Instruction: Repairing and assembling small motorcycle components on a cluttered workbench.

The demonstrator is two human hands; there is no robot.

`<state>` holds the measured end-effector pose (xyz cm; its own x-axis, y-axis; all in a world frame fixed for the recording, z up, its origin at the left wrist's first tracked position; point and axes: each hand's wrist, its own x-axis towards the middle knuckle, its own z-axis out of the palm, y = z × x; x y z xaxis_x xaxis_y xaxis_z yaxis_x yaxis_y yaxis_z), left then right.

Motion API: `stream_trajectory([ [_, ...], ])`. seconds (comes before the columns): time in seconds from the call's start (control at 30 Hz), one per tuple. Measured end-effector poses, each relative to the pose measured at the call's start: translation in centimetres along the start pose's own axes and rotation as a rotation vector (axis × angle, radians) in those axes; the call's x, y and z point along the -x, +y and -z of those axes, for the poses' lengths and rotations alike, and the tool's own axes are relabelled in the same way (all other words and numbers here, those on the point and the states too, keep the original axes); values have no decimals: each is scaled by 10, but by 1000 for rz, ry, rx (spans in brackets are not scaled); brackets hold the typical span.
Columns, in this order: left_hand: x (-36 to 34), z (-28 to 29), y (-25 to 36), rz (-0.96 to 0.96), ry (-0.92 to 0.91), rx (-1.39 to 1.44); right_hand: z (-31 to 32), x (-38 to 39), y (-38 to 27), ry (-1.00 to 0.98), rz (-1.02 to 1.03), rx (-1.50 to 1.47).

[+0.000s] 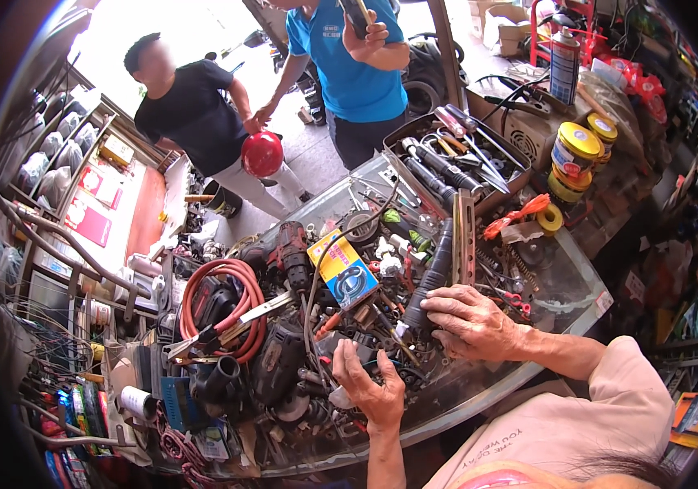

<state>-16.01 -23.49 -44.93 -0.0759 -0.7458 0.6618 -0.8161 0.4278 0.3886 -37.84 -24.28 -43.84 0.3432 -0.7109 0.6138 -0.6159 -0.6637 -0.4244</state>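
Observation:
Above the cluttered tools on the glass-topped counter, my left hand [372,391] is open, its fingers bent and apart. It is near a dark power tool [278,363] and small metal parts, and I see nothing held in it. My right hand [478,326] reaches in from the right, fingers loosely spread. Its fingertips lie against the lower end of a long black ribbed rod [433,273], not wrapped round it. What lies under its palm is hidden. Between and beyond the hands are a yellow and blue box [344,270] and a red and black cordless drill [293,254].
A coiled red hose [223,306] lies at the left. Farther back are a tool tray [505,192], yellow-lidded tins [577,145] and a spray can [563,67]. Across the counter stand a person in black [190,106], near a red helmet [262,155], and a person in blue [349,73] raising a phone.

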Motion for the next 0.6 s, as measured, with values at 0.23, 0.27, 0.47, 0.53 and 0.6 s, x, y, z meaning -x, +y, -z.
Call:
stream_trajectory([
  [0.23, -4, -3, 0, 0, 12, 28, 4, -4, -1, -3, -15, 9],
  [0.27, -4, -3, -1, 0, 14, 29, 3, -4, -1, -6, -18, 7],
  [0.47, -1, -2, -3, 9, 17, 26, -1, -4, -1, -7, -16, -3],
  [0.53, -2, -1, -3, -2, 14, 13, 0, -4, -2, -5, -10, -6],
  [0.6, -2, -1, -1, -5, 11, 17, 3, -3, -3, -6, -15, -4],
])
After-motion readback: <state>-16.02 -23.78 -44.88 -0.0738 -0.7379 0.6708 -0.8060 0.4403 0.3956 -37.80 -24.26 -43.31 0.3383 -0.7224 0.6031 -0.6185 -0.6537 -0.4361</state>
